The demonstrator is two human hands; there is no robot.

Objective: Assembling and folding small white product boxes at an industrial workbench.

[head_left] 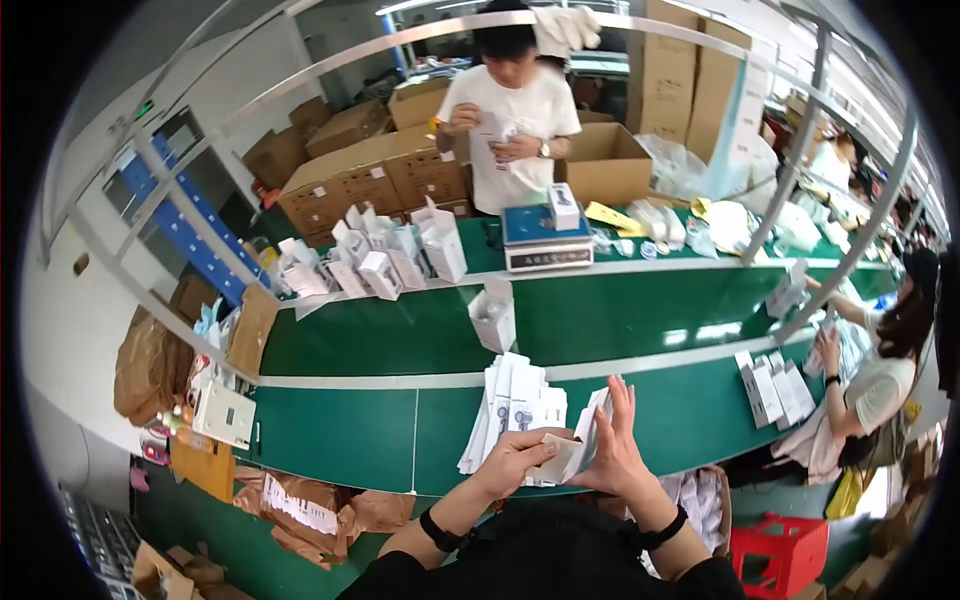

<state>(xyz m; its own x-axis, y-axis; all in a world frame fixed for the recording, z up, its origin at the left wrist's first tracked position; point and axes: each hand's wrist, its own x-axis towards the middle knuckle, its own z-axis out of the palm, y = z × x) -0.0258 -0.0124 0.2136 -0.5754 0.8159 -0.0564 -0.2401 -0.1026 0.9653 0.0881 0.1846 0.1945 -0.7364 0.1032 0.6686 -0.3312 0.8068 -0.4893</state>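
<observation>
I am at a long green table [330, 425] in a busy workroom. My two hands hold one white box [573, 458] just above the table's near edge. My left hand [518, 458] pinches its flap, and my right hand [615, 450] holds the other side, fingers stretched up. Just past them lies one pile of flat white cartons [510, 385], too overlapped to count. Down to my right is one red stool [780, 555]. About four white boxes [765, 395] lie on the table at the right, near one person [885, 375]. Past the pile stands one open box [492, 320]. Farther off, many open white boxes [380, 260] crowd together, left of one blue scale [545, 235] with one small box [564, 205] on top. Behind the scale, another person [530, 105] holds something white. Silver bars [370, 58] run across my view, one crossing in front of that person's head.
</observation>
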